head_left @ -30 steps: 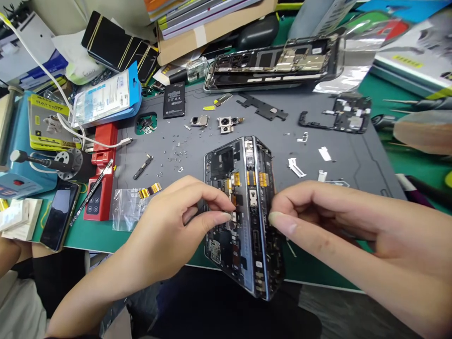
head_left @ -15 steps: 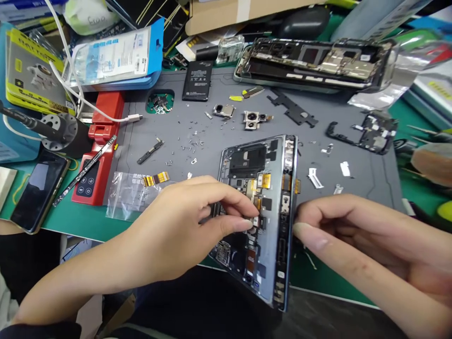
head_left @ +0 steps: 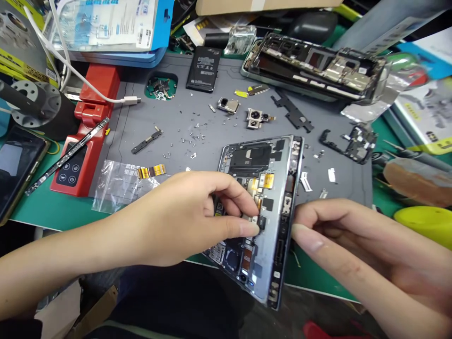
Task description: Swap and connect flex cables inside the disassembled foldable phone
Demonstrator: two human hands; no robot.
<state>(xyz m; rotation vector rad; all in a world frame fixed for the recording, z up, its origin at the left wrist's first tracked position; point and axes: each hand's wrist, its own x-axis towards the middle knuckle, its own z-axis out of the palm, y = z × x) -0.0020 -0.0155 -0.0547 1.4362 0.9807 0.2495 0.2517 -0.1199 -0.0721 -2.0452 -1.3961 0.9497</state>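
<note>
left hand (head_left: 183, 216) nearly closes thumb and forefinger over a disassembled foldable phone (head_left: 277, 202); right hand (head_left: 374, 245) bunches its fingertips at the edge (whether either pinches anything, i cannot tell).

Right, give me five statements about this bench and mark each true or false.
1. The left hand and right hand are both at the opened phone. True.
2. The phone is plugged into a charger. False: the white plug is apart from it.
3. The battery lies on the grey mat. True.
4. The left hand holds the battery. False: it is at the phone's inside.
5. A gold ribbon overlaps the clear bag. True.
</note>
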